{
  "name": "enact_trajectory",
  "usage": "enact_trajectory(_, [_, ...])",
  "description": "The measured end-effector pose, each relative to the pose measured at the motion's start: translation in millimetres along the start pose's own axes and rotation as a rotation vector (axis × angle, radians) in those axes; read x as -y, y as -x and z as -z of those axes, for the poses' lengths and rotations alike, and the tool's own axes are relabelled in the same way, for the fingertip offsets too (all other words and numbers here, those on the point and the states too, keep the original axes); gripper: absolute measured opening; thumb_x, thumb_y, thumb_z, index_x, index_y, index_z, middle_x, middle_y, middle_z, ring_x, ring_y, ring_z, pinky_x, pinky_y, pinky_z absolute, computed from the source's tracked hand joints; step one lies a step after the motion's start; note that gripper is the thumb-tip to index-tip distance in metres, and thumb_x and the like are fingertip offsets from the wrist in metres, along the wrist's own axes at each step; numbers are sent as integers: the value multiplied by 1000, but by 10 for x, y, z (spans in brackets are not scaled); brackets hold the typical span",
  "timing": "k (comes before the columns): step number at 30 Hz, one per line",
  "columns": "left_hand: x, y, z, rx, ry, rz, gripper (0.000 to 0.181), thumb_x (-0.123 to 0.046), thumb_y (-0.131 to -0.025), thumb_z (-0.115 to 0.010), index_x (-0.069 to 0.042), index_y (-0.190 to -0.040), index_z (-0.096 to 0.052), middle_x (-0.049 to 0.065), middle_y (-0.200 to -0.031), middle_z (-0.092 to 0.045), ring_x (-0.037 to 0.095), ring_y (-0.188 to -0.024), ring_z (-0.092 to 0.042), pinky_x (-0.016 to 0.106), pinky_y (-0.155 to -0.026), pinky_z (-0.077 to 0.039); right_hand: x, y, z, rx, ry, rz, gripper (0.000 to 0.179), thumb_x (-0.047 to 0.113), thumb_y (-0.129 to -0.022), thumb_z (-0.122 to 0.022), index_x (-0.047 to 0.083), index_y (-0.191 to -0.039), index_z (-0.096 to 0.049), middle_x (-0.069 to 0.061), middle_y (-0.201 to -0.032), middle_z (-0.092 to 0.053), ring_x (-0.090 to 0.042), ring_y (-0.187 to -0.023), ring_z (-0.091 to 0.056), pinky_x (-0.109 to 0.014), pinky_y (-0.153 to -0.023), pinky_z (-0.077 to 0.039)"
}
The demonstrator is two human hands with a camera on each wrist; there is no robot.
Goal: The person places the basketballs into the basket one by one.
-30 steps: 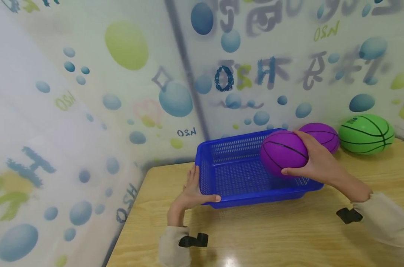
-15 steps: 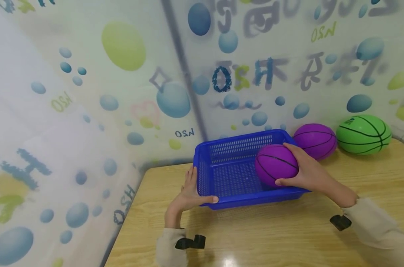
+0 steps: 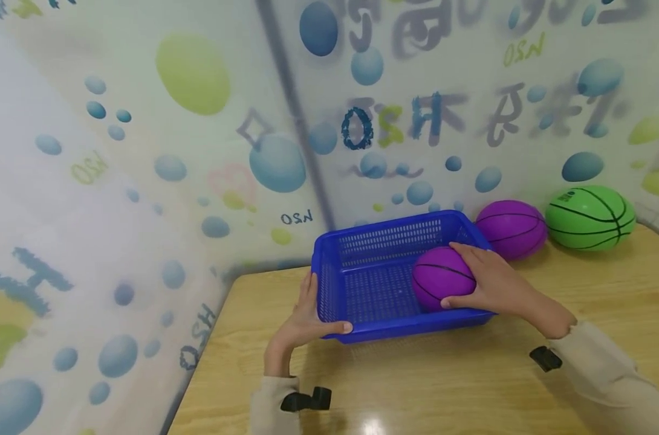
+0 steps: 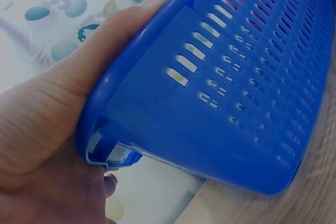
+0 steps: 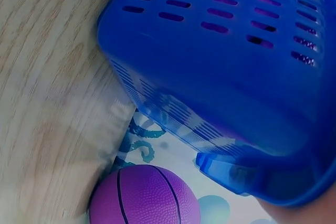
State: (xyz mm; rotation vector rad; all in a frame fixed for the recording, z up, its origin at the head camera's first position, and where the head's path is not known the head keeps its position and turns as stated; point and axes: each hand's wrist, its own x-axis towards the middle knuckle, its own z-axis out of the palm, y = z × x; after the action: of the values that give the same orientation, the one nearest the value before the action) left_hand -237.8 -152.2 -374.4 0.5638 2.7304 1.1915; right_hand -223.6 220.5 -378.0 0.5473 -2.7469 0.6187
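Observation:
A blue plastic basket point(image 3: 411, 328) with slotted walls stands on the wooden table. At its left end, my left hand point(image 3: 299, 322) grips the basket, thumb over the front rim; the left wrist view shows that thumb point(image 4: 123, 27) lying along the rim. My right hand point(image 3: 498, 284) holds a small purple basketball point(image 3: 440, 277) with black lines, low inside the basket's right end. Thumb and fingers spread across the ball's right side. Through the slots in the right wrist view, purple shows behind the basket wall point(image 5: 210, 66), while most of the right hand is hidden there.
Behind the basket's right end sits a second purple basketball point(image 3: 511, 229), beside a larger green basketball point(image 3: 589, 219). A patterned wall covering point(image 3: 253, 199) rises along the back and left edges of the wooden table point(image 3: 416, 386).
The right hand has lowered the purple basketball into the basket, moving down and slightly left. The left hand keeps its hold on the basket's left end. The whole view has shifted slightly.

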Motion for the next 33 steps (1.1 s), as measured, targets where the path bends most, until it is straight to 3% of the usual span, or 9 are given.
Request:
enact_trajectory(4, [-16, 35, 53, 7, 23, -1, 129, -46, -63, -82, -15, -149, 8, 6, -154, 12, 33, -139, -2, 58, -104, -17, 11, -8, -12, 20, -38, -10, 101, 62, -72, -68, -1, -141, -31, -25, -140, -36, -49, -130, -20, -65, -98, -24])
enact_trajectory(8, [-15, 64, 87, 19, 37, 10, 129, -44, -64, -82, -14, -149, 9, 6, -154, 14, 34, -139, -1, 57, -104, -18, 1, 31, 48, 11, -183, -23, 82, 46, -85, -63, -2, -142, -29, -27, -144, -29, -46, -134, -13, -66, -97, -22])
enact_trajectory(12, [-6, 92, 106, 26, 52, 28, 129, -44, -65, -82, -14, -149, 11, 6, -153, 17, 34, -139, 2, 59, -104, -17, -96, 69, 201, -76, -291, -15, 63, 30, -94, -56, -2, -142, -31, -30, -144, -26, -47, -132, -18, -64, -98, -20])
enact_trajectory(15, [-5, 110, 116, 12, 58, 20, 129, -43, -65, -82, -14, -149, 11, 6, -153, 17, 34, -139, 2, 59, -104, -17, -252, 78, 328, -164, -265, -8, 57, 24, -95, -53, -5, -139, -32, -33, -139, -31, -51, -125, -28, -65, -94, -25])
enact_trajectory(19, [5, 118, 102, -2, 69, -8, 128, -41, -64, -84, -14, -149, 8, 7, -154, 11, 34, -138, -3, 58, -104, -18, -544, 150, 450, -215, -215, -78, 62, 24, -95, -54, -8, -141, -27, -37, -135, -32, -55, -116, -35, -66, -88, -28])
enact_trajectory(25, [25, 97, 34, 25, 57, -5, 130, -45, -62, -83, -13, -150, 7, 7, -154, 10, 33, -138, -4, 55, -105, -19, -947, 298, 475, -159, -156, -237, 82, 33, -93, -56, -7, -145, -8, -41, -138, -21, -60, -119, -24, -69, -87, -24])
enact_trajectory(33, [-13, 40, 3, 26, 63, -6, 129, -46, -64, -82, -10, -149, 8, 9, -153, 14, 34, -138, -1, 56, -105, -19, -1156, 183, 486, -202, -119, -206, 89, 32, -88, -63, -13, -142, -8, -44, -134, -23, -59, -119, -25, -69, -88, -25])
